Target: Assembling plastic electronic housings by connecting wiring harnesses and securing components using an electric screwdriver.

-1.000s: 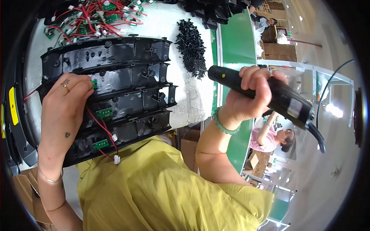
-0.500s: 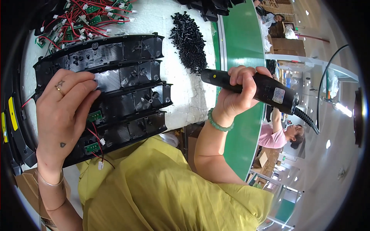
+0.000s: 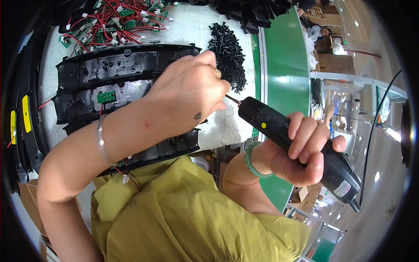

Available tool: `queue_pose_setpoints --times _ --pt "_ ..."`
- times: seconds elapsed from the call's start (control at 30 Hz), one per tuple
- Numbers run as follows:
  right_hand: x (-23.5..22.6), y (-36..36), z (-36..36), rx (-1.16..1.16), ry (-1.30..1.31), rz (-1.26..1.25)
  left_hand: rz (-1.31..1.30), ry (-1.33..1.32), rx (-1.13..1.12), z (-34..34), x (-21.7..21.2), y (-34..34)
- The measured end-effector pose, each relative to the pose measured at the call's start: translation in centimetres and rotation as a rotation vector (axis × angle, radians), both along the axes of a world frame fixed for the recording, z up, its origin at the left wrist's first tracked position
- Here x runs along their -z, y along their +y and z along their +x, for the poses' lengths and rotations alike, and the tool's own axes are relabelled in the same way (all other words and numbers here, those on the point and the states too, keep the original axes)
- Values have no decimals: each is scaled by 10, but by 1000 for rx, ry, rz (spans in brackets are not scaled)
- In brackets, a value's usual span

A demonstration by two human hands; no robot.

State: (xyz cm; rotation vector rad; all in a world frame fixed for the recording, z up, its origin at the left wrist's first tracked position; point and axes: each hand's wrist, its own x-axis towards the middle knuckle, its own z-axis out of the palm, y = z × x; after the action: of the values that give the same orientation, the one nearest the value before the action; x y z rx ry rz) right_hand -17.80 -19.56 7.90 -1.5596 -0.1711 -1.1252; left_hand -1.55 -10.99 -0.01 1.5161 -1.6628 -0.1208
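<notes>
Our right hand [image 3: 301,153] is wrapped around a black electric screwdriver [image 3: 297,139], its bit aimed left at our left hand [image 3: 187,94]. That hand's fingers are drawn together at the bit's tip, beside the pile of black screws [image 3: 227,50]; we cannot tell what they pinch. Black plastic panels [image 3: 109,65] lie on the bench [image 3: 205,26] beneath.

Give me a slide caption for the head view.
Left hand at the tip of the electric screwdriver in right hand.

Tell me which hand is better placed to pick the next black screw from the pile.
Left. The left hand sits at the driver bit, right beside the screw pile; the right hand is wrapped around the electric screwdriver.
</notes>
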Motion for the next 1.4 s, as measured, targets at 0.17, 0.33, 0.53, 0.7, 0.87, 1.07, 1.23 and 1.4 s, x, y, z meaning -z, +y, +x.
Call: queue_pose_setpoints --times 0.17,0.33,0.53,0.7,0.87,1.07,1.23,1.4 --pt "-2 4 0 14 -121 31 -104 32 55 1 6 -14" --pt "-5 1 -5 10 -271 100 -133 162 33 0 7 -16" --pt "-11 2 -7 18 -244 149 -242 212 46 -2 7 -14" --pt "-15 4 -5 -19 -275 183 -314 231 17 -3 6 -9" --pt "-14 4 -2 -61 -347 152 -350 247 19 -2 5 -3" --pt "-18 8 2 -94 -330 207 -352 293 33 -2 2 7" --pt "-18 18 4 -149 -345 123 -325 283 98 9 -4 19" --pt "-13 31 21 -165 -320 83 -294 197 43 23 -11 40"
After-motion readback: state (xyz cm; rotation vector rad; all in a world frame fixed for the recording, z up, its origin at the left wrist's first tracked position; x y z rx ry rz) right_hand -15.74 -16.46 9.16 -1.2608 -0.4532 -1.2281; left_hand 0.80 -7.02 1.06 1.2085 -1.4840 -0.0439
